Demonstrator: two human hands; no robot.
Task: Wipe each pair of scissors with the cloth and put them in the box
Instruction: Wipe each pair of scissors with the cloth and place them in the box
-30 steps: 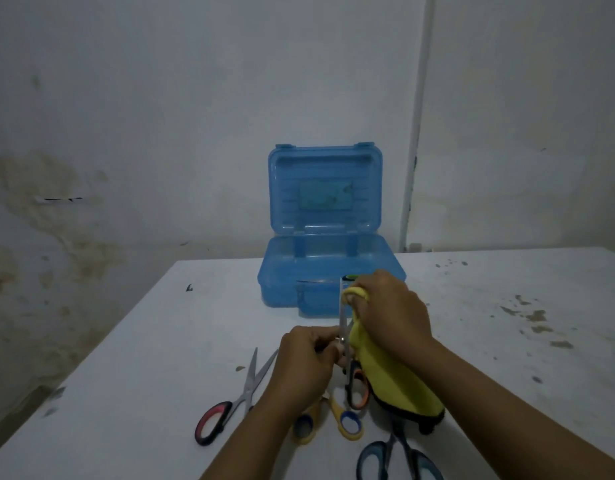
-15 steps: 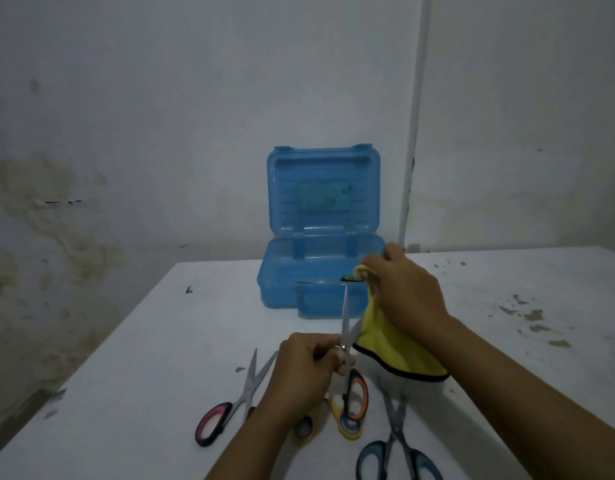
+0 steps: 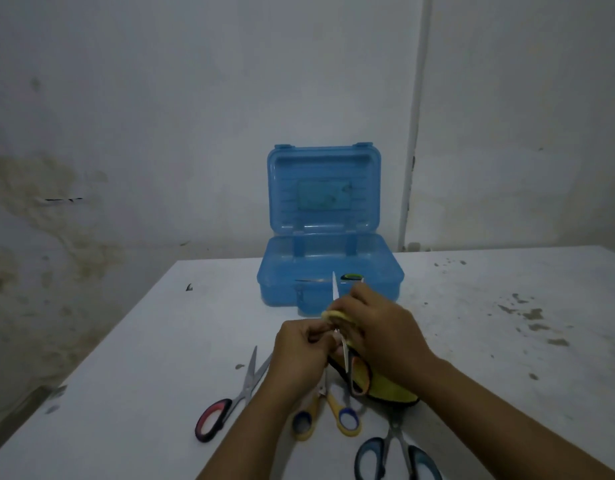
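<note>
My left hand (image 3: 301,355) grips the orange-and-black-handled scissors (image 3: 355,377) upright, blade tip pointing up in front of the blue box (image 3: 328,275). My right hand (image 3: 385,336) presses the yellow cloth (image 3: 394,393) around the blade's lower part. The box stands open, its lid upright, with one pair of scissors lying inside. On the table lie red-handled scissors (image 3: 226,403), yellow-handled scissors (image 3: 330,415) and blue-handled scissors (image 3: 398,452), all close under my forearms.
The white table (image 3: 160,341) has dirt specks on its right side and a left edge that drops off. A stained wall with a vertical white pipe (image 3: 411,161) stands behind the box.
My right hand slid the cloth up to the blade tip, then back down toward the handles; the bare tip now shows above it. My left hand kept its hold.
</note>
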